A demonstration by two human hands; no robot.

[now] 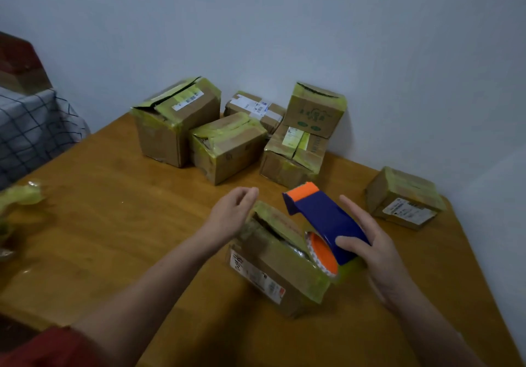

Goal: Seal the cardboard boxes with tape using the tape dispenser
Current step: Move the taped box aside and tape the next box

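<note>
A small cardboard box (273,270) with yellowish tape and a shipping label lies on the wooden table (113,224) in front of me, its top flaps slightly parted. My right hand (370,241) grips a blue and orange tape dispenser (321,221), holding it over the box's right end. My left hand (233,213) hovers at the box's far left corner with loosely curled fingers, holding nothing.
Several taped cardboard boxes (227,144) cluster at the table's back against the wall. Another small box (404,198) sits near the right edge. Crumpled yellowish tape (22,198) lies at the left edge. A checked cloth (31,127) is beyond the table's left side.
</note>
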